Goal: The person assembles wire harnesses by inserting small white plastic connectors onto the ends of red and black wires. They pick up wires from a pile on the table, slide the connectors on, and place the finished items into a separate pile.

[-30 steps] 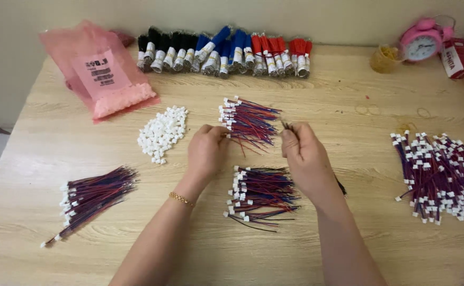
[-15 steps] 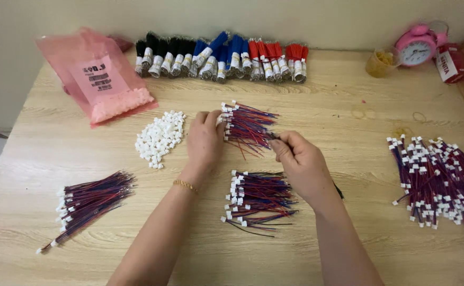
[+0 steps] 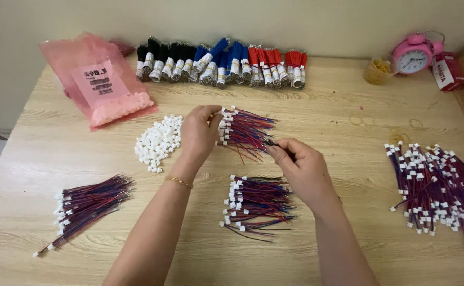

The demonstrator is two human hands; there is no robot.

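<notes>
On the wooden counter (image 3: 317, 111), a heap of small white connectors (image 3: 158, 142) lies just beside the left hand (image 3: 199, 132), which pinches the white-plug end of a wire bundle (image 3: 245, 132). The right hand (image 3: 301, 167) grips that bundle's loose tails, fingers closed.

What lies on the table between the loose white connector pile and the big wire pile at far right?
In the head view: both hands, left hand and right hand, and two wire bundles.

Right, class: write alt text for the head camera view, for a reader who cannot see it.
Two bare hands, left hand and right hand, hold a wire bundle with white connectors over a wooden table. More bundles and loose white connectors lie around.
</notes>
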